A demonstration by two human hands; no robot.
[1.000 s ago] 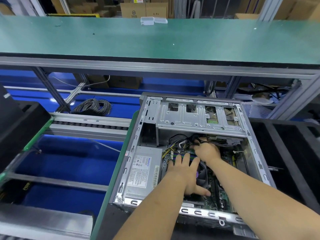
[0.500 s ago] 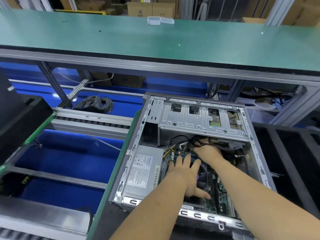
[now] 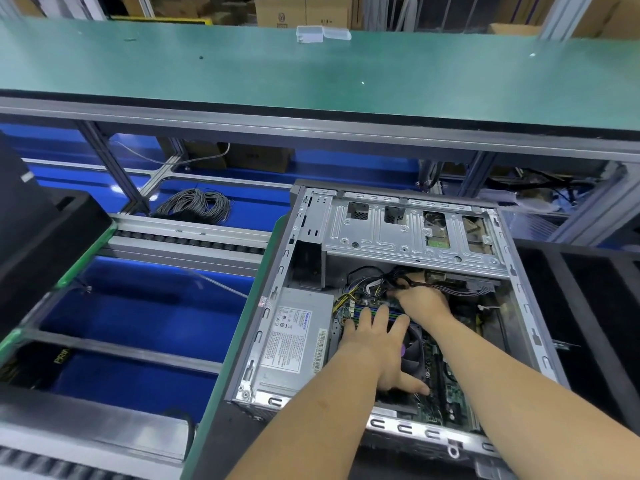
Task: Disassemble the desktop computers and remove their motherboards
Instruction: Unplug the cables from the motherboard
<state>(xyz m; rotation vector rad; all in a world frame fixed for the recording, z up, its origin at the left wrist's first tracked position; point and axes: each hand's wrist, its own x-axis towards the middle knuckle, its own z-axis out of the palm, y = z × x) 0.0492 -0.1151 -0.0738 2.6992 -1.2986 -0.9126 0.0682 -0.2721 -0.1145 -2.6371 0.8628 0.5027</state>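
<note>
An opened desktop computer case (image 3: 533, 327) lies on its side in front of me. Inside it are a grey power supply (image 3: 294, 341), a metal drive cage (image 3: 412, 237) and the green motherboard (image 3: 446, 400) with a fan. My left hand (image 3: 377, 348) lies flat with spread fingers on the fan and the memory slots. Just beyond it, my right hand (image 3: 420, 299) reaches under the drive cage, its fingers curled into a bundle of black cables (image 3: 391, 278). Its fingertips are hidden among the wires.
A long green workbench (image 3: 311, 71) runs across the back with a clear plastic box (image 3: 322, 32). A coil of grey cable (image 3: 194, 206) lies below on the blue floor beside a roller conveyor (image 3: 187, 240). Black foam trays stand left (image 3: 41, 237) and right (image 3: 588, 306).
Both hands have stayed almost in place. My right hand has pushed slightly deeper into the cable bundle under the drive cage, and the camera has shifted a little.
</note>
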